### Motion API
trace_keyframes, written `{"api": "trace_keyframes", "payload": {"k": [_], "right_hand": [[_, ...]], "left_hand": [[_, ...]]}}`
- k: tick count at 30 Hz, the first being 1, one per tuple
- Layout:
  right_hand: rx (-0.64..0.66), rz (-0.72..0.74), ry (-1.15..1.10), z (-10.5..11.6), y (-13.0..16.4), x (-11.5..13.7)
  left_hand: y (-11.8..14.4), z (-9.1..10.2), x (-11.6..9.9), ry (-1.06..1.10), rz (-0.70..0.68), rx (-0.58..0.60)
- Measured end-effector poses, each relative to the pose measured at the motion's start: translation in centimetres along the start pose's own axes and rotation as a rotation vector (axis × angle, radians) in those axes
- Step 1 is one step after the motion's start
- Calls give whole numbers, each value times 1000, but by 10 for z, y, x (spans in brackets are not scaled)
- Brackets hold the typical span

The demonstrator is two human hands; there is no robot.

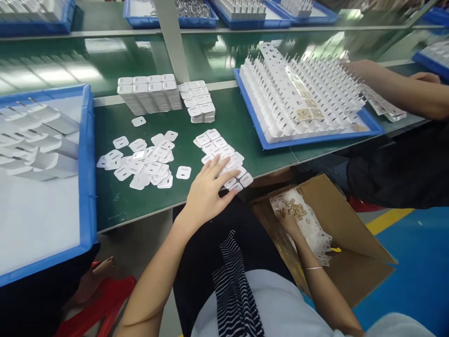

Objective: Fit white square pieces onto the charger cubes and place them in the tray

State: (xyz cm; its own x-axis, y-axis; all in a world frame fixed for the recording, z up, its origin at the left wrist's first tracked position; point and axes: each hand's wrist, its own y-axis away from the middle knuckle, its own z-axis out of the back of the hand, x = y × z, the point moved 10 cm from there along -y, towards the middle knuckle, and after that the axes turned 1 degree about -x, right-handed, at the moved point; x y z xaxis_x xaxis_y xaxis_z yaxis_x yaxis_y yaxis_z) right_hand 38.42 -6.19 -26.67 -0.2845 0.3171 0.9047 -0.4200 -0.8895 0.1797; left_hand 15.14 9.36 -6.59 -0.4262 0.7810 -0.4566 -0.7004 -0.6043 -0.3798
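Observation:
My left hand lies with fingers spread on rows of white rounded-square plates at the table's front edge. Small print shows on these plates. To its left is a loose heap of similar plates, many with a dark slot, and one single plate lies nearer my hand. My right hand reaches down into an open cardboard box below the table edge. It touches white punched sheet scraps and small tan bits; its fingertips are hidden among them.
Neat plate stacks stand at the back. A blue tray of white pronged plug housings is at left. Another blue tray, full of housings under a punched sheet, is at right, beside a co-worker's arm. A post rises behind.

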Motion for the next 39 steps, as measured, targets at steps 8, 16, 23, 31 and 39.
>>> {"api": "trace_keyframes", "payload": {"k": [8,16,23,31,39], "right_hand": [[209,127,-480,-95,-25,129],[254,243,-605,-94,5,202],[453,518,-394,-102,28,268],[511,603,-344,-122,34,284],[472,449,-528,-131,25,280]], "left_hand": [[15,-6,-12,161,-35,139],[42,8,-25,653,54,200],[68,31,-8,691,370,-90],[72,44,-1,723,467,-143],[53,56,18,718,433,-139]]}}
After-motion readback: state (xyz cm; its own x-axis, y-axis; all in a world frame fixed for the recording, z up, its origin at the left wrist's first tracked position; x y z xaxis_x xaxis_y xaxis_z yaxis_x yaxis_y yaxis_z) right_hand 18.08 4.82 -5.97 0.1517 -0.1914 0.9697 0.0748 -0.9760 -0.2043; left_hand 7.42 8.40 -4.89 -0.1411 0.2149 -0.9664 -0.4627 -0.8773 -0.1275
